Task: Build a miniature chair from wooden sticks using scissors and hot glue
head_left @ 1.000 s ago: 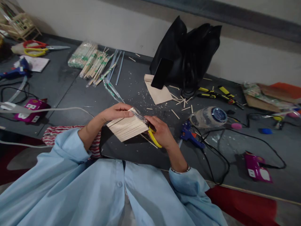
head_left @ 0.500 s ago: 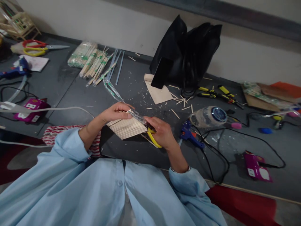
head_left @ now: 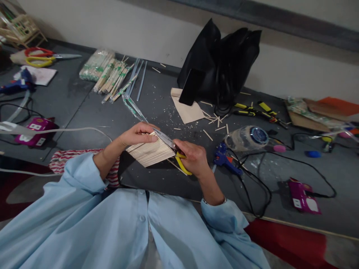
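My left hand [head_left: 138, 133] is closed on the upper left part of a flat panel of thin wooden sticks [head_left: 150, 151] laid side by side, thumb on top. Closed around a pair of scissors [head_left: 181, 164] with yellow handles is my right hand [head_left: 193, 155]. The metal blades lie along the panel's upper right edge, their tips near my left fingers. A loose stick [head_left: 175, 164] shows below the panel beside the scissors. Beyond my left hand, a clear plastic wrapper with green print [head_left: 133, 106] slants away over the table.
Wrapped chopsticks [head_left: 112, 80] lie at the back left. A phone [head_left: 192, 87] leans on a black bag [head_left: 224, 59], with stick offcuts [head_left: 217, 120] nearby. To my right are a blue glue gun [head_left: 224, 158], its cord, and a plastic bottle [head_left: 244, 138].
The scissors' blades have shifted slightly against the panel's edge and look sharper than before. Both hands keep their hold; the whole view has moved a little.
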Demonstrator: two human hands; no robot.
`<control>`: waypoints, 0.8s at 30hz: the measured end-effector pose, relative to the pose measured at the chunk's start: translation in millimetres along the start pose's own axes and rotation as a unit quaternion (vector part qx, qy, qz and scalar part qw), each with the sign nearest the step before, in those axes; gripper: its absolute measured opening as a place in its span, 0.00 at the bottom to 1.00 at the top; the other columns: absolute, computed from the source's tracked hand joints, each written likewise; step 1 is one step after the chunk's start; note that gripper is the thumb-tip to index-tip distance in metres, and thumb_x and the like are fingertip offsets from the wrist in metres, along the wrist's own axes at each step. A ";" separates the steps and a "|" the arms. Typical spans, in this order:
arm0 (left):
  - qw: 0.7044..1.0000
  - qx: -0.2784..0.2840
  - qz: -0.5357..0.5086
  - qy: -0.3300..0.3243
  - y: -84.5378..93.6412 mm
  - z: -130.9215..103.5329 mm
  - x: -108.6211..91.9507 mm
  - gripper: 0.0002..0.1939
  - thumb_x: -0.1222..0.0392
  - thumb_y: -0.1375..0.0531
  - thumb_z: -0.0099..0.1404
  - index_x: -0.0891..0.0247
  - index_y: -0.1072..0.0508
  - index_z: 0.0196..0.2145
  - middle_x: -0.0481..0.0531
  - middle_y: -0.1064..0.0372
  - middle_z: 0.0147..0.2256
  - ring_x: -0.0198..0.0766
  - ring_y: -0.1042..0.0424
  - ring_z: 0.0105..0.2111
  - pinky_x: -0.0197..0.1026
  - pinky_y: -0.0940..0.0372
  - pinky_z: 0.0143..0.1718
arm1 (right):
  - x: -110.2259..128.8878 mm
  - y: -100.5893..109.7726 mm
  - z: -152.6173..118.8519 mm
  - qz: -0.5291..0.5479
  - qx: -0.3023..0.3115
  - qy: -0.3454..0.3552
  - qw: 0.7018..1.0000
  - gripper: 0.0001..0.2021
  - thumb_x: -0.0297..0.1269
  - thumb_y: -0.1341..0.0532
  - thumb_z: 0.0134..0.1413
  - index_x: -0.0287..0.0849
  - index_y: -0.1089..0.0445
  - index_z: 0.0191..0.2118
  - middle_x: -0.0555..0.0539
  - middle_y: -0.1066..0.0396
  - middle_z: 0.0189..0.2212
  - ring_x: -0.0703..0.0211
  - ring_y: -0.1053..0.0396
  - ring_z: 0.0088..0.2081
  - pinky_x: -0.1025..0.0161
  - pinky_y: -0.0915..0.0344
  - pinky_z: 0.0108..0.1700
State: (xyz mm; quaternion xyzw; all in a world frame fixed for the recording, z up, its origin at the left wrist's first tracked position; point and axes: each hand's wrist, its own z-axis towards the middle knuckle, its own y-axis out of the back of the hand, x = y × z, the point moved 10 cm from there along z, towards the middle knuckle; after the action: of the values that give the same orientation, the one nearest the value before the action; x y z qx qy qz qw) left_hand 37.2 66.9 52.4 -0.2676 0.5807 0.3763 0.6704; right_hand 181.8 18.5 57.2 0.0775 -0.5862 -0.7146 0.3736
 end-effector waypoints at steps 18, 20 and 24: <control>0.999 0.031 -0.007 -0.033 1.6 -1.0 -5.1 0.17 0.46 0.35 0.59 0.65 0.20 0.27 0.53 0.28 0.28 0.35 0.33 0.27 0.36 0.38 0.29 | -2.8 -4.6 4.3 0.083 0.024 -0.006 0.996 0.19 0.30 0.40 0.54 0.45 0.29 0.52 0.45 0.25 0.36 0.57 0.28 0.37 0.63 0.33 0.39; 0.998 0.034 -0.001 -0.060 0.9 -1.1 -8.4 0.16 0.48 0.36 0.60 0.65 0.21 0.26 0.52 0.31 0.26 0.34 0.35 0.26 0.36 0.39 0.29 | -0.8 -3.3 3.7 0.066 0.022 0.003 0.998 0.18 0.30 0.40 0.55 0.44 0.28 0.52 0.46 0.25 0.35 0.57 0.28 0.36 0.64 0.34 0.38; 0.995 0.040 0.018 -0.087 -0.5 -2.0 -12.3 0.16 0.48 0.37 0.62 0.64 0.22 0.25 0.51 0.34 0.24 0.34 0.37 0.25 0.37 0.42 0.26 | 0.8 -1.7 3.5 0.037 0.023 0.010 0.999 0.19 0.31 0.41 0.55 0.45 0.28 0.53 0.45 0.24 0.37 0.57 0.27 0.38 0.64 0.34 0.39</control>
State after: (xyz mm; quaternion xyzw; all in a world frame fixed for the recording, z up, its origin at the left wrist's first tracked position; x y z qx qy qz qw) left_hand 35.9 62.6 64.1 -0.1965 0.5396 0.3866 0.7216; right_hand 178.5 20.8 57.0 0.0711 -0.6011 -0.6858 0.4040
